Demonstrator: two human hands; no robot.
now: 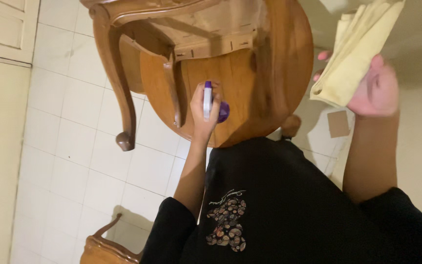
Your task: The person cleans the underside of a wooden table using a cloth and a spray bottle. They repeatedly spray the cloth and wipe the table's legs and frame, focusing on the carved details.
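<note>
My left hand (200, 117) is shut on a small white spray bottle (207, 100) with purple parts, held up against the underside of a round wooden table (274, 73). The table lies tipped over, its curved carved legs (118, 83) pointing left. My right hand (379, 90) is raised at the upper right and grips a folded pale yellow cloth (357, 49), apart from the table's edge. My black shirt fills the bottom of the view.
White tiled floor (74, 161) spreads out to the left. Part of another carved wooden piece (103, 249) shows at the bottom left. A small brown cardboard square (338, 123) lies on the floor by the table. A cream panelled door (6, 24) is at the top left.
</note>
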